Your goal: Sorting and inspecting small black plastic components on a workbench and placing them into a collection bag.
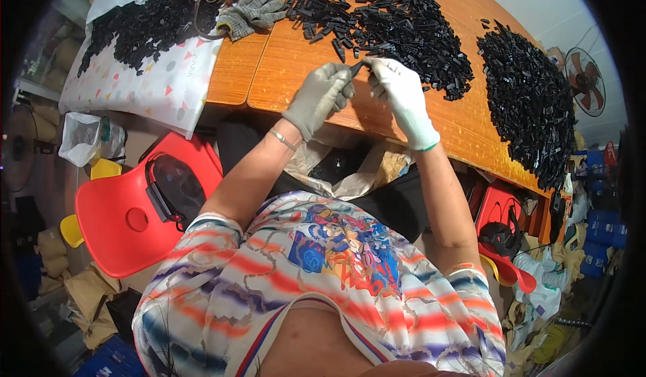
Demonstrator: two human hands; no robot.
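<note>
My left hand [317, 100], in a greyish glove, is closed on one end of a small black plastic piece [357, 69]. The other end meets the fingertips of my right hand [402, 96], gloved in white and pinched on it too. Both hands hold the piece over the near edge of the wooden table [276, 74]. The fingers cover much of it, so its exact kind cannot be told. Just beyond the hands spreads a large heap of similar narrow black pieces [410, 30].
Another black heap [525, 94] lies at the table's right, near a fan [584, 81]. Grey knitted gloves [252, 14] lie at the back left. More dark parts [145, 30] sit on a patterned cloth [178, 74]. A red chair [108, 209] stands to my left, another [494, 205] to my right.
</note>
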